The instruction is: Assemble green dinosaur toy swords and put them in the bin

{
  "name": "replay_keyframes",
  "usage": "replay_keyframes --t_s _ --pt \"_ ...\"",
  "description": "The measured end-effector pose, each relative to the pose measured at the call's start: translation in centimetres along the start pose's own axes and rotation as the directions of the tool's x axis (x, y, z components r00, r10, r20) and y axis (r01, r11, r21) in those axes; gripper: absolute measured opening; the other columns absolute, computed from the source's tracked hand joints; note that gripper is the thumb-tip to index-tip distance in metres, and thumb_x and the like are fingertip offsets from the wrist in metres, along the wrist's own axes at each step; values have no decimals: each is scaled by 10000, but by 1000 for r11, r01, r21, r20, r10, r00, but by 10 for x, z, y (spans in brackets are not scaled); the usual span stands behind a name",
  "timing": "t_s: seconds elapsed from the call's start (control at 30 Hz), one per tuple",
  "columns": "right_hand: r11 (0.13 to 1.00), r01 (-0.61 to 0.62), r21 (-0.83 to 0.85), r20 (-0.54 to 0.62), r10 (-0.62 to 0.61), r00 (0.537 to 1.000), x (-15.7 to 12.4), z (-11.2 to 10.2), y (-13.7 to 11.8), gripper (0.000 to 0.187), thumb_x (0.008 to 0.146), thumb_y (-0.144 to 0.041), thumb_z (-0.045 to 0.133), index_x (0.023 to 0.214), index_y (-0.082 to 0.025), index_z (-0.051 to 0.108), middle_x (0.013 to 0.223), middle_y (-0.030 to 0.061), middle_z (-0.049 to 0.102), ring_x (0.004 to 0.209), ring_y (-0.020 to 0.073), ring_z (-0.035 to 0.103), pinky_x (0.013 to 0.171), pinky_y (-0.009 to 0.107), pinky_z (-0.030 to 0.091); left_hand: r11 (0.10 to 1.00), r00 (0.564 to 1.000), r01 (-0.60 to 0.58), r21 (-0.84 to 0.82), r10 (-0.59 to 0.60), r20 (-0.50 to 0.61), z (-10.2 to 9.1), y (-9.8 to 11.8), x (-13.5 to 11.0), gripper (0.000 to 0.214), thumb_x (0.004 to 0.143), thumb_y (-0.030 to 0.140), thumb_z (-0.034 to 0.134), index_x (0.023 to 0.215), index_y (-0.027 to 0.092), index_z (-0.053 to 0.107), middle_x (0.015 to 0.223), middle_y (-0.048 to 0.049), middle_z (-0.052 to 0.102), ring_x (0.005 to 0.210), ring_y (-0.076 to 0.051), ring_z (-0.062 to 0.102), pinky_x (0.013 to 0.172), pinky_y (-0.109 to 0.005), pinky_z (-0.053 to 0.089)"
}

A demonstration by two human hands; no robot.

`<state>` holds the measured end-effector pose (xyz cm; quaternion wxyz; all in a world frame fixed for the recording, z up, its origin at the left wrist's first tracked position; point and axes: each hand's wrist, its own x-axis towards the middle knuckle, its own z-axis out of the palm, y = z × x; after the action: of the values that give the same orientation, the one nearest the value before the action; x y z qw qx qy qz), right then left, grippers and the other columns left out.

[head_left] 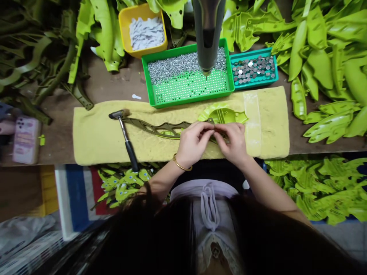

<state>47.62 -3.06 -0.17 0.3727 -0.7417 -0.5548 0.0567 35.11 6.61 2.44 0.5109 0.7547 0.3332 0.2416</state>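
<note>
Where the brown table (103, 88) reached its left end, a phone in a pale pink case (27, 141) lay off the cloth, presumably to keep it clear of the work. A tangled heap of dark olive plastic pieces (43, 72) rose behind it. The folded yellow cloth (160, 152) probably cushioned whatever was worked on it; there the black-handled hammer (125, 139) lay with its handle past the near edge, handy for grabbing. The long olive-brown openwork plastic part (149, 128) ran rightward along the cloth to beneath the left hand (193, 142), whose grip pinched near its right end, seemingly to steady it. Beyond stood the green perforated tray (189, 100) of silvery screws (183, 63), with a dark cylindrical power screwdriver (210, 34) hanging over it, likely for easy reach. The right hand (233, 144) brought its fingertips in against the left's; whether its grip pinched something small, I could not tell. Farther right, a teal tray (255, 84) kept silvery discs (252, 68) together, apart from the piled lime-green plastic shells (323, 53)
</note>
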Motion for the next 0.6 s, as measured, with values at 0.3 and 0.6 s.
replay_keyframes --t_s 0.3,0.6 --pt "997 39 -70 109 -31 994 3 -13 3 164 906 -348 567 888 -262 706 911 31 702 894 187 600 841 377 374 940 972 -233 250 232 34 -8 -17 -5 176 894 261 587 1007 196 706 1059 -87 687 1019 -215 627 928 -398 497" --pt "935 210 -285 269 -132 954 6 -23 4 210 938 -325 495 920 -244 688 1040 63 656 952 208 539 828 385 326 871 932 -361 333 349 95 -10 -40 -8 225 898 298 599 1086 200 673 1210 -113 642 1143 -247 568 1006 -462 440"
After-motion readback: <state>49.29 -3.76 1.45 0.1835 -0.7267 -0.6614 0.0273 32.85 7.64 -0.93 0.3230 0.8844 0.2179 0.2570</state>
